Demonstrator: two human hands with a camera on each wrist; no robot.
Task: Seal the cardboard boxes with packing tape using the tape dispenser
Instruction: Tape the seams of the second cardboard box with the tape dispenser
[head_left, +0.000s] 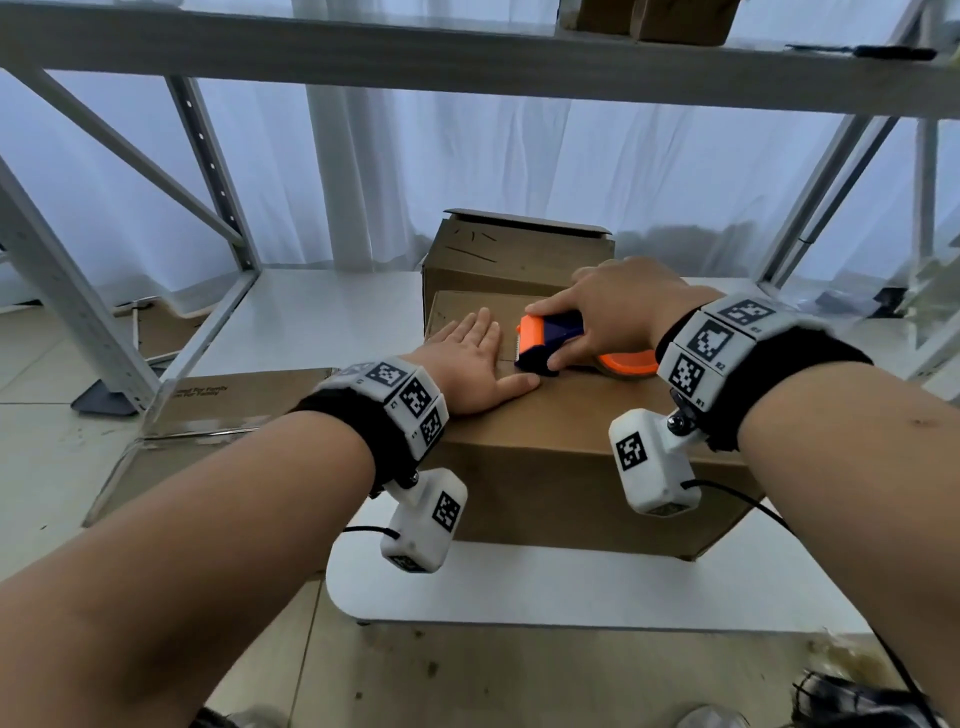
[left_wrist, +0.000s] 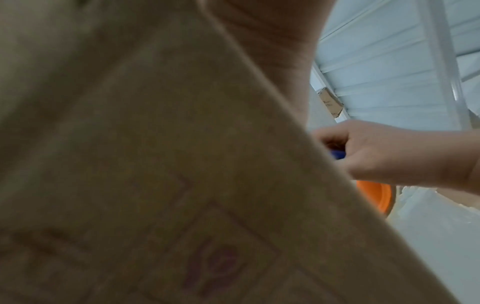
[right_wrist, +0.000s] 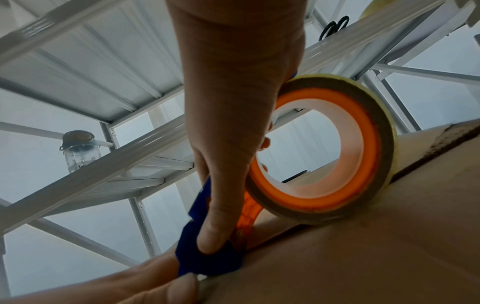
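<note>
A brown cardboard box (head_left: 582, 462) stands on the white low shelf, its top flaps closed. My left hand (head_left: 475, 364) lies flat on the left flap with fingers straight, its thumb beside the dispenser's nose. My right hand (head_left: 618, 312) grips an orange and blue tape dispenser (head_left: 550, 343) that rests on the box's centre seam. In the right wrist view the tape roll (right_wrist: 327, 148) on its orange hub touches the box top (right_wrist: 363, 257), and my thumb presses the blue nose (right_wrist: 207, 259). The left wrist view is mostly filled by blurred cardboard (left_wrist: 155, 164).
A second cardboard box (head_left: 514, 254) with a raised flap stands right behind the first. A flattened carton (head_left: 234, 400) lies to the left on the shelf board (head_left: 322, 322). Grey rack uprights (head_left: 67, 291) flank both sides; scissors (right_wrist: 335, 26) lie on the upper shelf.
</note>
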